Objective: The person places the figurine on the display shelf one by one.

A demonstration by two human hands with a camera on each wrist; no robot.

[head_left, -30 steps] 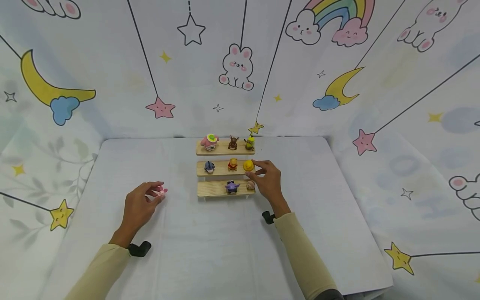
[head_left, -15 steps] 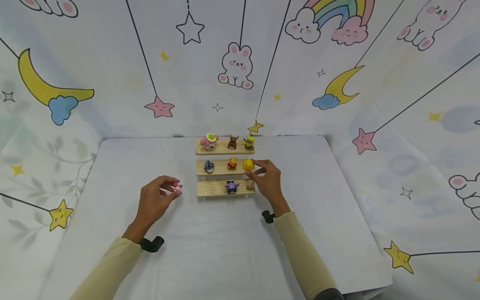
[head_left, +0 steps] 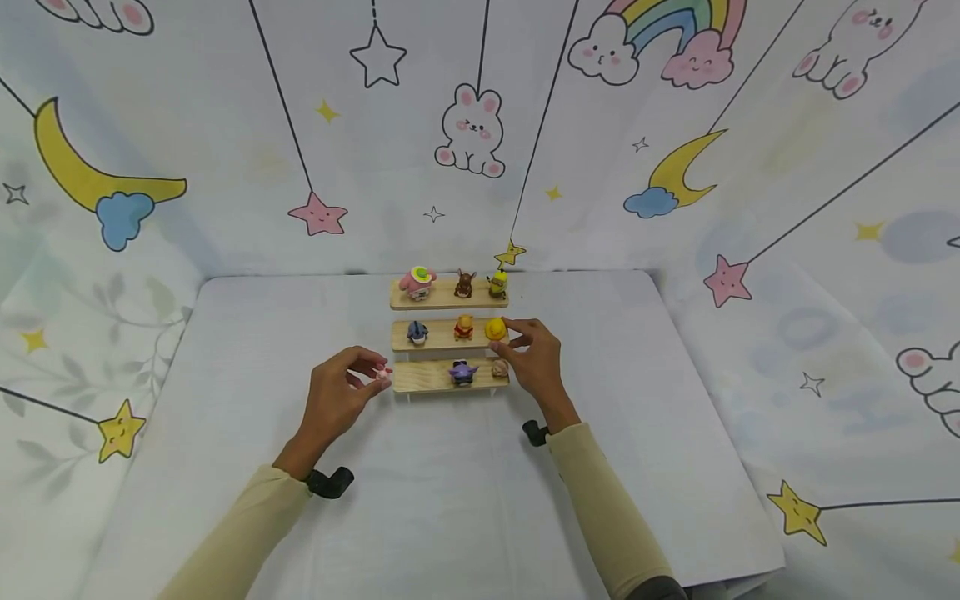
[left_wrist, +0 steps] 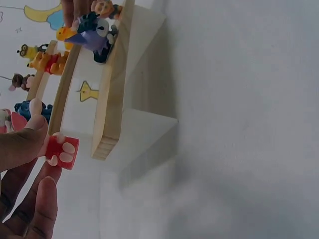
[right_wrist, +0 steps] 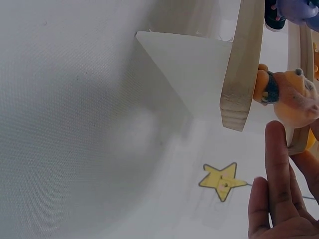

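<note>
My left hand (head_left: 339,396) pinches a small pink figurine (head_left: 383,374) between thumb and fingers, just off the left end of the lowest wooden shelf (head_left: 422,377). In the left wrist view the red base of that pink figurine (left_wrist: 63,151) faces the camera. At the right end of the middle shelf (head_left: 442,337), my right hand (head_left: 538,360) has its thumb and index finger around a yellow figurine (head_left: 495,328). On the lowest shelf sit a purple figurine (head_left: 462,372) and a small peach-coloured figurine (head_left: 500,368), seen close in the right wrist view.
The middle shelf also bears a blue donkey figurine (head_left: 417,332) and a yellow bear in red (head_left: 463,327). On the top shelf (head_left: 442,298) are a pink figurine with a hat (head_left: 417,283), a brown figurine (head_left: 464,284) and a yellow-green one (head_left: 498,284). White cloth covers the table (head_left: 450,500).
My left hand has moved right with the pink figurine, from the open cloth up to the lowest shelf's left end. My right hand has stayed at the yellow figurine.
</note>
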